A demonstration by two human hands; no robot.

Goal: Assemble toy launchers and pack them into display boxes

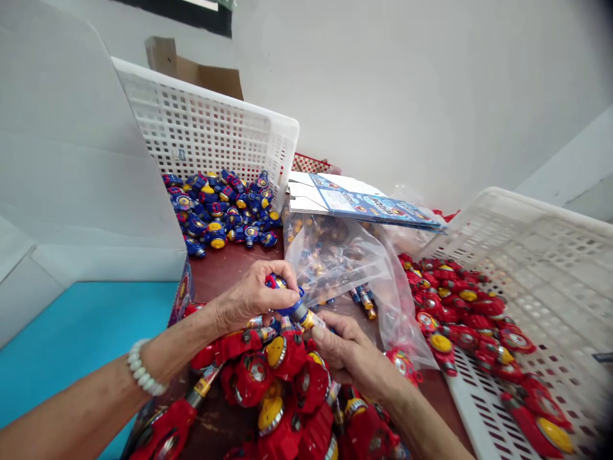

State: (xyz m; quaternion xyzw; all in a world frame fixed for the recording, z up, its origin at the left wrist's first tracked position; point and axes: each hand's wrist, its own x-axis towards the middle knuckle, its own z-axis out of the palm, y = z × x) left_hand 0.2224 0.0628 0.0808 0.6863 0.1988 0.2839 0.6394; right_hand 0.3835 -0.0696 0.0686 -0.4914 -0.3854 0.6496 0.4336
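My left hand [253,294] pinches a blue plastic toy [288,308] with red and yellow parts. My right hand [352,348] grips a small printed tube with yellow ends [311,321], which meets the grey neck of the blue toy; whether the two are locked together I cannot tell. Both hands are over a heap of red toys [287,390] with yellow domes, and some of these have similar tubes on their necks. One red toy with a tube [167,425] lies at the lower left.
A tipped white basket [211,121] spills blue toys [215,211] at the back left. Another white basket [550,243] holds red toys [469,306] on the right. Flat printed cartons [364,198] rest on a clear bag of tubes [335,249]. A white panel [86,140] stands left.
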